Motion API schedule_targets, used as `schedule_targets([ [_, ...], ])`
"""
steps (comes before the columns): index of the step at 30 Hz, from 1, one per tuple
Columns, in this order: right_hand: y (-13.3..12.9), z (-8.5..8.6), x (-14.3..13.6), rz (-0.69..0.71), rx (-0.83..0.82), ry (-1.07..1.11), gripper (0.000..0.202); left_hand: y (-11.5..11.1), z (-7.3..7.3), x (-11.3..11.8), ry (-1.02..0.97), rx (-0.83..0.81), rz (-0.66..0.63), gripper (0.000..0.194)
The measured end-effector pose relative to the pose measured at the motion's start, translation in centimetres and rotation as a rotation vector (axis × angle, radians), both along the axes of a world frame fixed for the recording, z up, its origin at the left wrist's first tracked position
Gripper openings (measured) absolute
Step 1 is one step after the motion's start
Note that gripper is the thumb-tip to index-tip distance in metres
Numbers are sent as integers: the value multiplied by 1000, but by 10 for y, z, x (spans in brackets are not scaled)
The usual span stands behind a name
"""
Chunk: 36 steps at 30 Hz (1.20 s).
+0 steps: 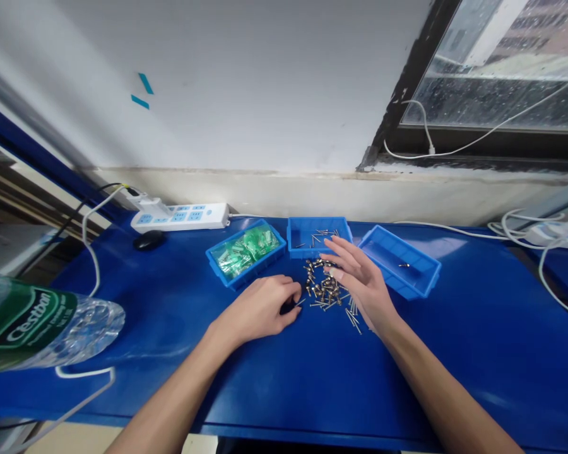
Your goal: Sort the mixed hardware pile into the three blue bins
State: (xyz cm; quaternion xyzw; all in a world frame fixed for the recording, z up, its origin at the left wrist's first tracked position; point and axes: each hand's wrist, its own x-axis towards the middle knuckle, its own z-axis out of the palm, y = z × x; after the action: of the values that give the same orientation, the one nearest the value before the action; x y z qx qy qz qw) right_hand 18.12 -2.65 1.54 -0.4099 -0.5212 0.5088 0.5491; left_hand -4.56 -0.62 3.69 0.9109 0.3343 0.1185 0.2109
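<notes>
My left hand (265,307) rests low over the table with its fingers curled. A thin silver screw (301,302) sticks out at its thumb and fingertips, pinched there. My right hand (360,277) hovers above a loose pile of metal screws and short brass-coloured fittings (329,291), fingers apart and nothing visible in them; it hides part of the pile. Behind the pile stands a blue bin (296,253) with several screws in it. To the right, another blue bin (419,287) holds a small dark metal piece (404,265). At left, a third blue bin (236,282) contains small green-and-clear packets (248,249).
A white power strip (208,216) and a black mouse (149,240) lie at the back left. A large water bottle (52,321) intrudes from the left edge. White cables (544,268) run along the right side, below the window. A wall bounds the blue table (312,378).
</notes>
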Motion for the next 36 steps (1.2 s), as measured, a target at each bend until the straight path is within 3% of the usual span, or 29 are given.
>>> schedule_targets([
  [9, -1, 1, -1, 6, -30, 1, 28, 12, -3, -10, 45, 76, 87, 10],
  [15, -2, 1, -4, -16, 22, -136, 23, 8, -4, 0, -196, 142, 130, 8],
  [21, -5, 0, -7, 50, 88, -361, 16, 0, -7, 10, -375, 225, 121, 6],
  [29, -4, -1, -3, 146, -30, -276, 12, -1, -8, 12, -323, 184, 92, 6],
  [36, 3, 3, 6, -43, -54, -136, 13, -1, -9, 11, -152, 157, 34, 17],
])
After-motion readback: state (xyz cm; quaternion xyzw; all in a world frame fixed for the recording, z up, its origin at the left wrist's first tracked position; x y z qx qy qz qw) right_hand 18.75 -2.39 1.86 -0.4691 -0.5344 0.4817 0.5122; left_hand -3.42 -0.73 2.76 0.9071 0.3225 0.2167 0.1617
